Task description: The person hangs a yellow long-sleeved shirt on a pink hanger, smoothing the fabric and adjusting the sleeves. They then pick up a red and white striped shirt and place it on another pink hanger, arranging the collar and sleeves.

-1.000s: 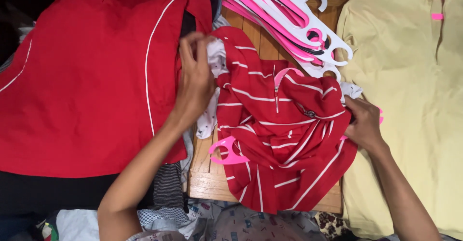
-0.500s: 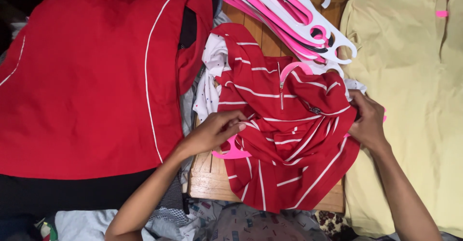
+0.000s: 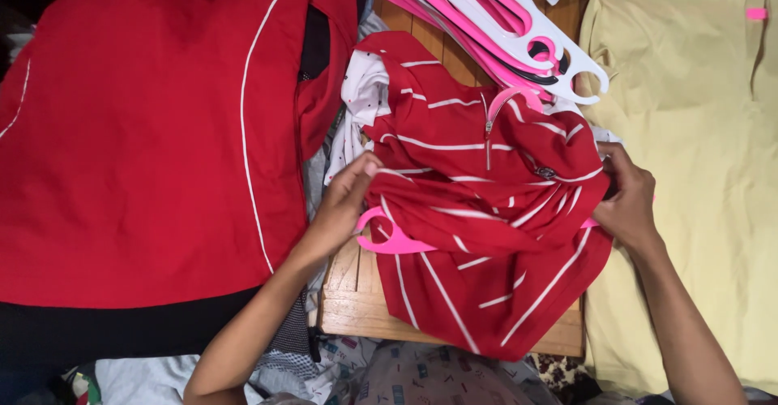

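Both hands, left hand (image 3: 344, 206) and right hand (image 3: 626, 198), apparently grip the striped shirt (image 3: 486, 218) between them.

Your left hand (image 3: 344, 202) and right hand (image 3: 626, 198) are both bare, no gloves, no rings or watch that I can spot. Your forearms run down toward 6 o'clock and leave the frame uncovered the whole way, so no sleeve or cuff shows anywhere. Nails look short and plain. Nothing else of you is in view.

Red white-striped shirt (image 3: 494, 235), pink hanger (image 3: 393, 239), pale yellow garment (image 3: 697, 170).
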